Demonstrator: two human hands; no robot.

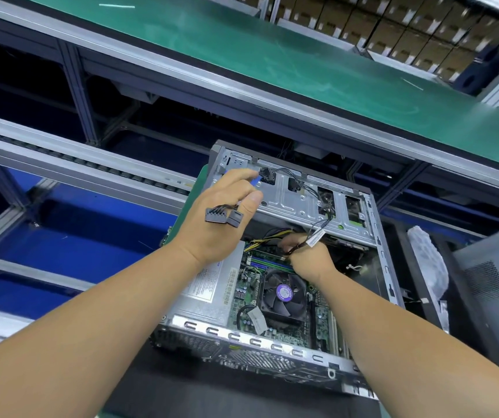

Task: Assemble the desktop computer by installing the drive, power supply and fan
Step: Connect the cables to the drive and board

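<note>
An open desktop case point(381, 245) lies on its side in front of me. Its metal drive cage point(296, 194) spans the far end, with black cables running over it. The silver power supply point(212, 285) sits at the left inside, beside the motherboard and the CPU fan point(284, 294). My left hand point(221, 218) hovers over the cage's left end; black drive connectors point(222, 217) lie across its back, their cable passing between finger and thumb. My right hand point(308, 254) reaches under the cage and grips a black cable bundle point(314, 239) with a white tag.
A green conveyor belt point(242, 46) runs across the far side, with a roller rail point(76, 164) at the left. A grey case panel point(495, 282) and a white foam bag point(429, 260) stand to the right. Stacked cardboard boxes point(408, 28) fill the shelves behind.
</note>
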